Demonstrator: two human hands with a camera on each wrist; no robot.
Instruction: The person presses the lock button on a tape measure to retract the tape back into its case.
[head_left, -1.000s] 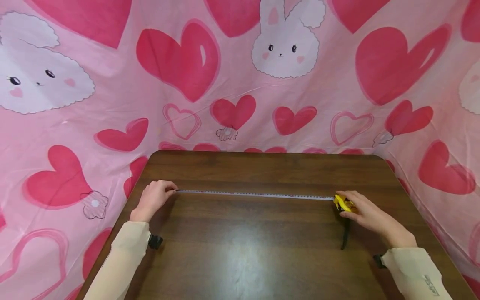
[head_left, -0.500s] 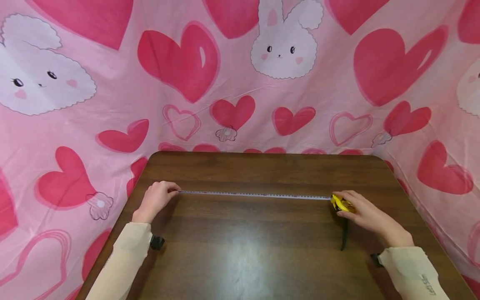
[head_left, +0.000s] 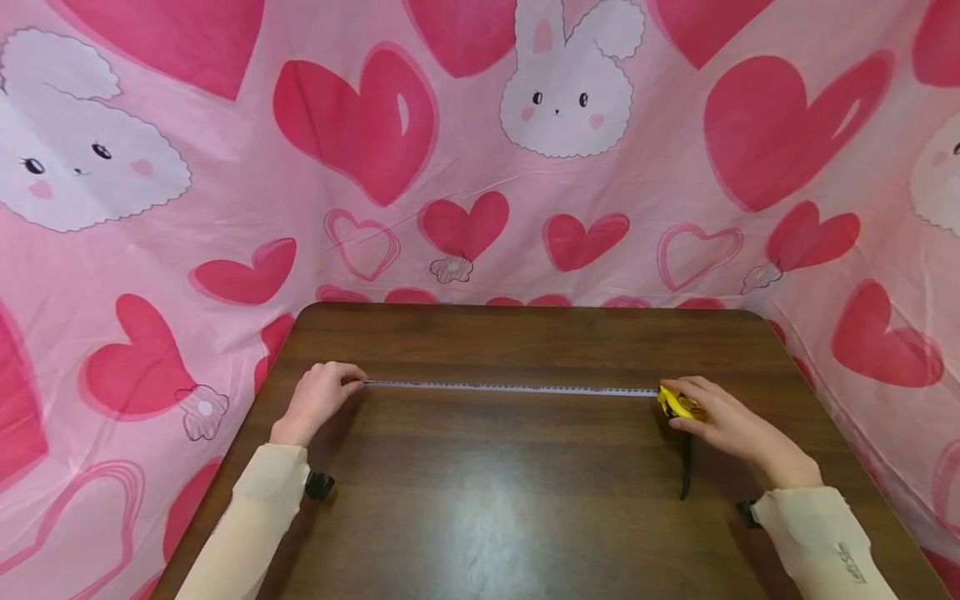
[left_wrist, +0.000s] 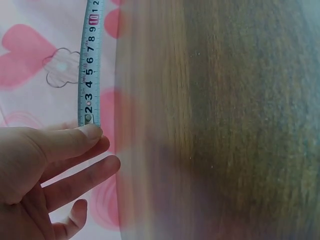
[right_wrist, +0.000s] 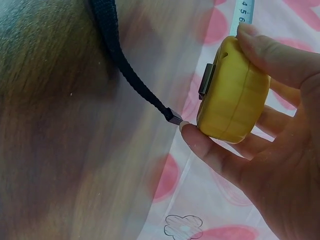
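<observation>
Filling background: pink heart-print fabric (head_left: 480,175). In front: brown wood-grain surface (head_left: 480,500). Over surface: white tape blade (head_left: 510,387), stretched straight left to right. Left hand (head_left: 321,398): pinching free blade end, thumb on numbered face. Right hand (head_left: 738,425): gripping yellow tape case (right_wrist: 235,95) at opposite end. Hanging below case: black strap (right_wrist: 132,77).

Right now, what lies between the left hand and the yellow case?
Only the tape blade, stretched from the yellow case to the left hand; the head view shows it end to end.
</observation>
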